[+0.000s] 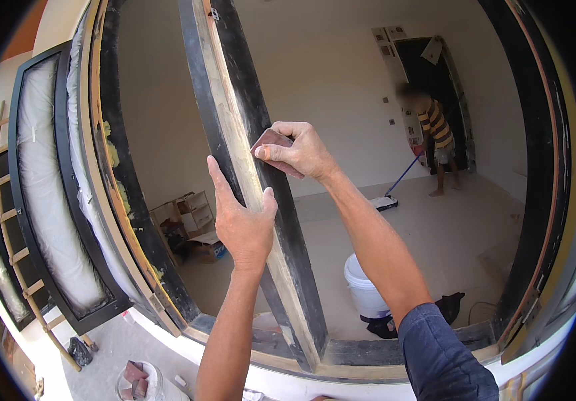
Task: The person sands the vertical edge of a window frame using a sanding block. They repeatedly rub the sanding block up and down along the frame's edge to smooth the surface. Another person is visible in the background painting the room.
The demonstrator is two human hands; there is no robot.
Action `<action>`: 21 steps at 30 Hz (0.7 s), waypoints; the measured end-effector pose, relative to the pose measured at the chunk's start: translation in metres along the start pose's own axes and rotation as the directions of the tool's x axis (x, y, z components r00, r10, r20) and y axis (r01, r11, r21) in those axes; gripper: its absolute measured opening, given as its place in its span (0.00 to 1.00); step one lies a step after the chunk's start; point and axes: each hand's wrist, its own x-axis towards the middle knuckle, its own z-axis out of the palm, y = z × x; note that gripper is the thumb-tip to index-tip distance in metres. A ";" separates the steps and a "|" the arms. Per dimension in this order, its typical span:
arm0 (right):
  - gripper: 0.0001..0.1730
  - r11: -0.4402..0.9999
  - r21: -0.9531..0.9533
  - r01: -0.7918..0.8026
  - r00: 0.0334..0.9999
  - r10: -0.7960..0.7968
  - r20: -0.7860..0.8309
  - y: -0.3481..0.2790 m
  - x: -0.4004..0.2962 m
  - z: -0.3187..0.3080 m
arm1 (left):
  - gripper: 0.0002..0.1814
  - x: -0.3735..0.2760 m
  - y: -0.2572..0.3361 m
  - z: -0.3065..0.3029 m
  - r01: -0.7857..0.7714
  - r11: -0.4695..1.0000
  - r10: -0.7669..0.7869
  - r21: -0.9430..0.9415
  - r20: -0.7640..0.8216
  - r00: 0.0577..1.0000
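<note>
An upright window mullion [232, 115] runs up the middle, its faces dark and its front edge bare, pale wood with a whitish filler-like coat. My left hand [243, 225] grips around this post, fingers on its left side and thumb on the right. In my right hand [298, 150] is a folded piece of reddish-brown sandpaper [273, 143], pinched between thumb and fingers. The paper lies at the right-hand edge of the post; whether it touches is hard to tell. Pale dust coats both hands.
An open casement sash [62, 190] with plastic-covered glass juts out left, beside a wooden ladder [10, 215]. Below stands a bucket [140, 381] with sandpaper pieces. Inside are a white bucket [363, 285] and a person [438, 130] holding a blue-handled floor tool [403, 175].
</note>
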 end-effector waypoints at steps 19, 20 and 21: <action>0.06 0.768 0.230 -0.598 0.649 0.632 -0.423 0.033 -0.495 0.064 | 0.56 0.161 0.035 0.001 0.056 0.997 -0.054 0.050 -0.041 0.998; 0.06 0.710 0.337 -0.618 0.599 0.703 -0.384 0.029 -0.494 0.062 | 0.56 0.156 0.026 0.000 0.041 0.999 -0.039 0.036 -0.041 0.998; 0.07 0.647 0.429 -0.631 0.545 0.763 -0.348 0.027 -0.490 0.058 | 0.55 0.151 0.021 0.001 0.026 1.000 -0.025 0.006 -0.040 0.999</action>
